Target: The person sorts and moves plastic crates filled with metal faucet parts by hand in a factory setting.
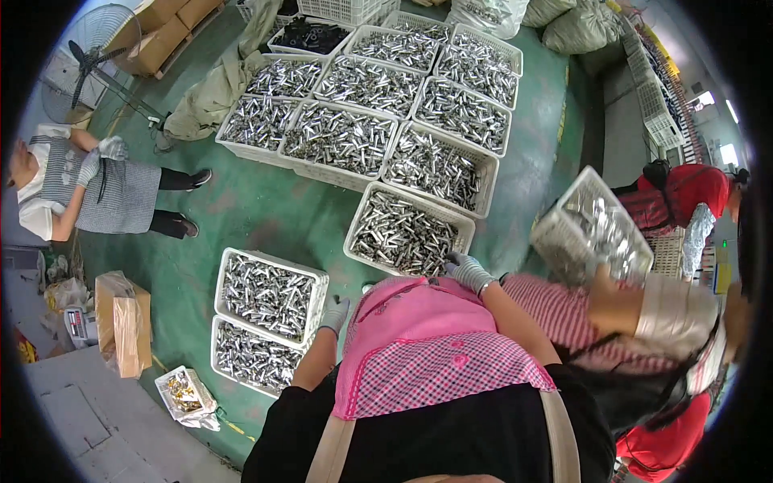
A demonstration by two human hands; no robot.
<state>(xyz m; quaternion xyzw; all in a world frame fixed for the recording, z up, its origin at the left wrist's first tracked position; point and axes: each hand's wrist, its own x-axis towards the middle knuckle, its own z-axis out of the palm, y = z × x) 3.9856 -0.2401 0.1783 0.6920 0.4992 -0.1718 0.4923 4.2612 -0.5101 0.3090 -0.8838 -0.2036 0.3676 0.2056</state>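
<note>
My right hand, in a grey-and-white knit glove with dark fingers, grips the near right corner of a white plastic crate. Shiny metal tubes fill this crate, and my pink apron hides part of its near side. Lower and to the left, my left hand wears a similar glove. It hangs beside a second white crate of metal tubes, fingers apart and seemingly holding nothing. Another crate of the same tubes adjoins that one on its near side.
Several filled crates form a block ahead on the green floor. Close on my right, a person in pink stripes carries a tilted crate. A person in a grey apron stands left, near a fan. A cardboard box is lower left.
</note>
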